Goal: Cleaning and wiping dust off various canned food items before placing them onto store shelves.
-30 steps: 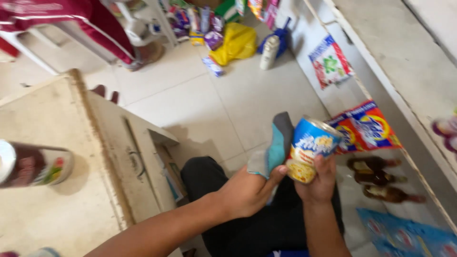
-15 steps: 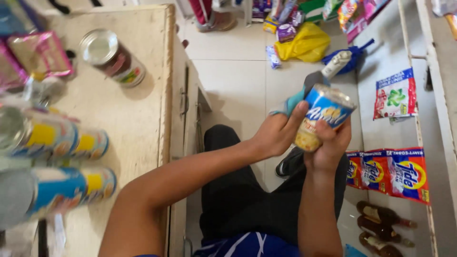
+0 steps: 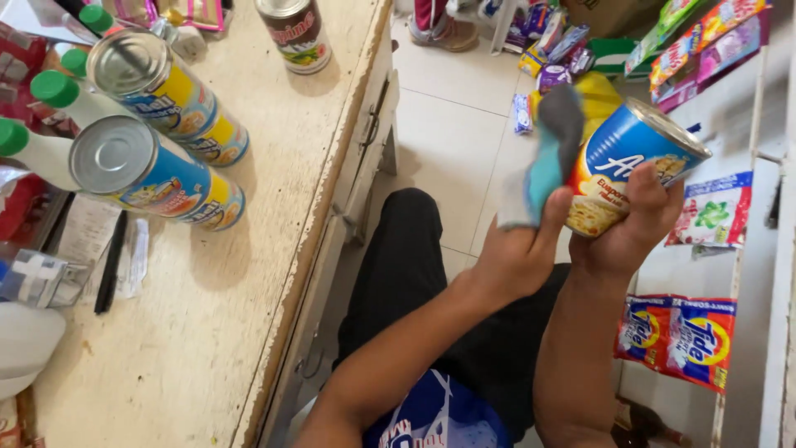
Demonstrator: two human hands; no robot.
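Note:
My right hand [image 3: 630,224] grips a blue and yellow tin can [image 3: 626,162], tilted, over my lap. My left hand [image 3: 518,253] holds a grey and blue cloth [image 3: 547,153] pressed against the can's side. On the worn wooden counter [image 3: 249,307] to my left stand stacked cans of the same kind [image 3: 157,178], with another stack [image 3: 157,95] behind them. A brown-labelled can [image 3: 297,33] stands further back on the counter.
Green-capped white bottles [image 3: 50,95] line the counter's left edge, next to a black pen [image 3: 109,264] and papers. Detergent sachets [image 3: 681,336] hang on the white shelving at right. Yellow and coloured packets [image 3: 564,75] lie on the tiled floor ahead.
The view has swung left and down, bringing more of the counter and its cans into sight. The can stays in my right hand, with the cloth still against it.

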